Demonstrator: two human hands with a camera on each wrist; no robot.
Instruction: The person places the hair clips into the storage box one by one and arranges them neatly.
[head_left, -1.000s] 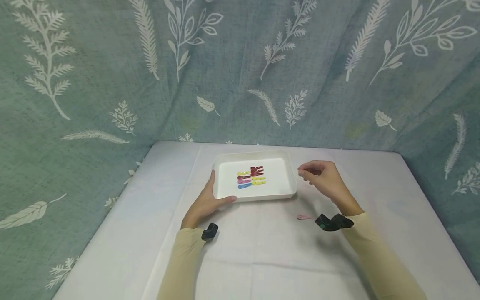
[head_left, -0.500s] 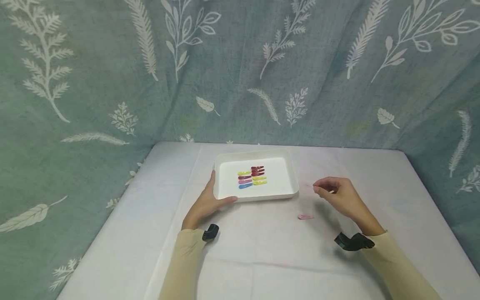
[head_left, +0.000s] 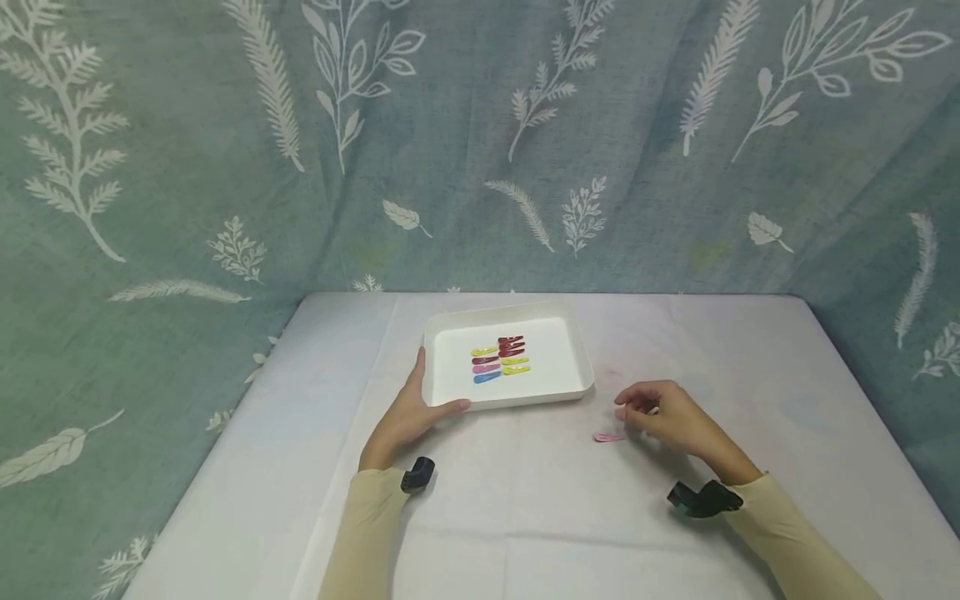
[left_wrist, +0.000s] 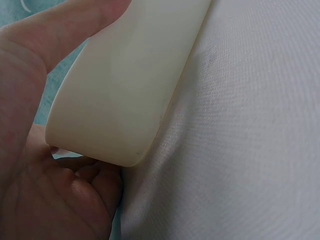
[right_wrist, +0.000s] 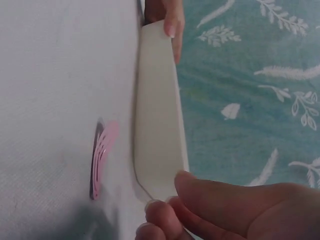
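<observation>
My left hand (head_left: 408, 417) grips the near-left corner of a shallow white tray (head_left: 577, 342), its thumb along the front wall and its fingers round the left side. In the left wrist view the tray's corner (left_wrist: 115, 100) sits between thumb and fingers. Inside the tray, snap hair clips lie in two columns: yellow, dark red, pink and blue ones, the blue hair clip (head_left: 487, 377) nearest me. A single pink hair clip (head_left: 608, 437) lies on the cloth in front of the tray. Just right of it hovers my right hand (head_left: 671, 417), fingers loosely curled, nothing visible between them.
A white cloth (head_left: 555, 517) covers the table. Behind it and at both sides hangs a green-blue curtain (head_left: 465, 208) with white leaf prints. The tray's right wall (head_left: 585, 358) stands close to the right hand.
My right hand has moved away from the tray's right side, toward me and down to beside the pink hair clip on the cloth. The left hand has kept its grip on the tray.
</observation>
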